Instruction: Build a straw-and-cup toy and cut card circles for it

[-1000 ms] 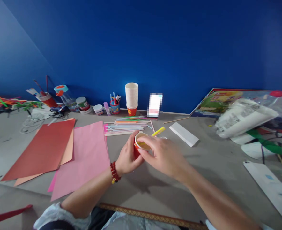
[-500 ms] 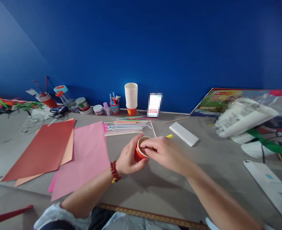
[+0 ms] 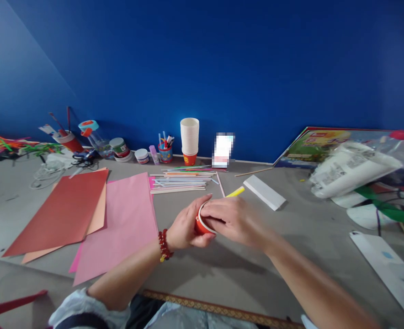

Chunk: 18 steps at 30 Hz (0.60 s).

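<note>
Cup (image 3: 202, 225) before straws (image 3: 179, 181), cup stack (image 3: 189, 139) behind them, sheets (image 3: 124, 224) left, bag (image 3: 354, 168) right

Left hand (image 3: 185, 225) curled, right hand (image 3: 239, 220) palm-down

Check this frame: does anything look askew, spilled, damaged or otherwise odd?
One oddity: the bright object beside the cup stack, by the blue wall, shows as coarse pixel blocks, unlike its surroundings, so I can't identify it. The held red cup tilts, but no spill shows.
</note>
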Tool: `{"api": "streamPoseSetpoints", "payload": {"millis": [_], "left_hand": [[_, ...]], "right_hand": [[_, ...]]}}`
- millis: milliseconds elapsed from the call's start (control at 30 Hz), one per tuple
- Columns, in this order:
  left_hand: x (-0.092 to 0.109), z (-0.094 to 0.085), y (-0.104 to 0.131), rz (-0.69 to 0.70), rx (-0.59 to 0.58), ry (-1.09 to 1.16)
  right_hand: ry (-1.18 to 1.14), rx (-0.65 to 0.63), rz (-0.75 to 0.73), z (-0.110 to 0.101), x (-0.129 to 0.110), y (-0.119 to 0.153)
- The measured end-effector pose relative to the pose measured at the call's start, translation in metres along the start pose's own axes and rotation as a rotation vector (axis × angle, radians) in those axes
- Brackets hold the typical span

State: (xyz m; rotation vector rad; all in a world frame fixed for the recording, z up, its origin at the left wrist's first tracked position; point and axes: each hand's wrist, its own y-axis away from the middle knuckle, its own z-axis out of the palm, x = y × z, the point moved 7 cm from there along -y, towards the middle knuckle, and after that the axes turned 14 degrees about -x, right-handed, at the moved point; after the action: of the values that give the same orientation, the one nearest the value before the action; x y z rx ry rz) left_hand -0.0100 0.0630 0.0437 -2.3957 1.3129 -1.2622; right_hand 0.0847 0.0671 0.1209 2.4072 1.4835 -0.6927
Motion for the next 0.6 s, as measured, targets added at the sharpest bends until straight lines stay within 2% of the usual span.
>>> {"api": "streamPoseSetpoints", "payload": {"millis": [300,500,600], "left_hand": [[-0.0020,-0.0006,0.0009,0.026,0.034,-0.008],[-0.0016,0.0023,0.0003,0.023,0.033,-0.032],[0.0003,0.0007,0.0003,0.034,0.064,-0.063]], "right_hand": [[-0.079,0.077,0.029,-0.0016,0.0015,-0.0005],[-0.130,0.072,0.141,-0.0014,0.0066,0.0002],[-0.152,0.034,0.120,-0.0007,0.0068,-0.0005]]}}
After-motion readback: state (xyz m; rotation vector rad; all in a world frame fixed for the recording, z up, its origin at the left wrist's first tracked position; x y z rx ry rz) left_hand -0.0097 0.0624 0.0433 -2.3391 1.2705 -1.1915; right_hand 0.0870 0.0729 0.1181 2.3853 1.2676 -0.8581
